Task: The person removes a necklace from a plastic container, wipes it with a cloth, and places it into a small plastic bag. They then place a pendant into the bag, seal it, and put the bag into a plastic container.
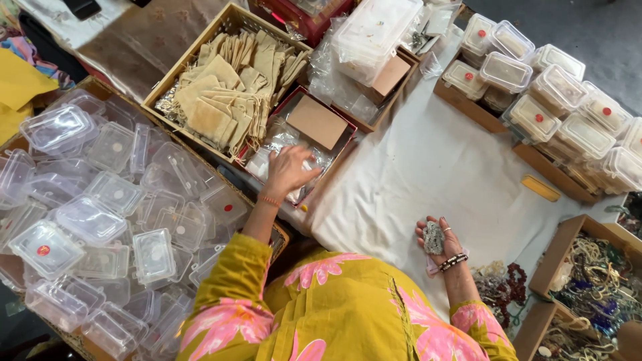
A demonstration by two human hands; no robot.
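Two hands are working apart from each other over a white cloth (428,174). The left hand (289,170) is reaching, fingers curled downward, into a red-edged tray (286,107) of small clear plastic pouches (267,160), touching the near pile; whether it is pinching one I cannot tell. The right hand (438,235) is lying palm-up and cupped near the person's lap, cradling a silvery jewellery piece (433,238). A crate of empty clear plastic boxes (100,220) is standing at the left, with filled lidded boxes (555,100) at the far right.

Judgement: the left fingertips ought to be separating a single pouch from the slippery stack, lifting by one corner, while the right palm is staying level so the piece is not sliding off.
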